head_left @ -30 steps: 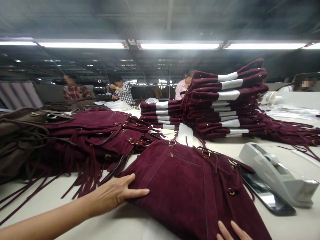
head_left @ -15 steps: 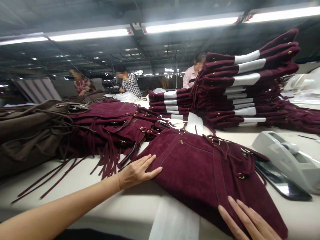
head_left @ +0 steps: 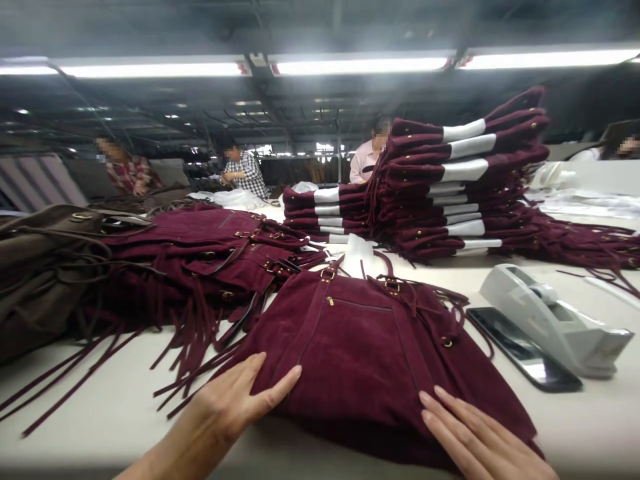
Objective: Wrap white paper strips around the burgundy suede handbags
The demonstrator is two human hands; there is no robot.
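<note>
A burgundy suede bag (head_left: 345,353) with gold rings, a small zip pull and thin straps lies flat on the white table (head_left: 65,393) in front of me. My left hand (head_left: 235,400) rests on its lower left edge, thumb spread away from the fingers. On the lower right part of the bag lies my right hand (head_left: 475,433), its fingers stretched out flat. White paper (head_left: 358,255) sticks up behind the bag's top edge.
Burgundy bags (head_left: 200,247) and dark brown bags (head_left: 45,280) lie at the left. Behind stands a tall stack of burgundy pieces (head_left: 420,173) with white bands. A phone (head_left: 525,350) and a grey tape dispenser (head_left: 555,320) sit at the right. Several people are farther back.
The bag has turned and now lies squarer to me. My left hand has moved down and left along its edge. The white strip at the table's front is out of sight. The view has shifted.
</note>
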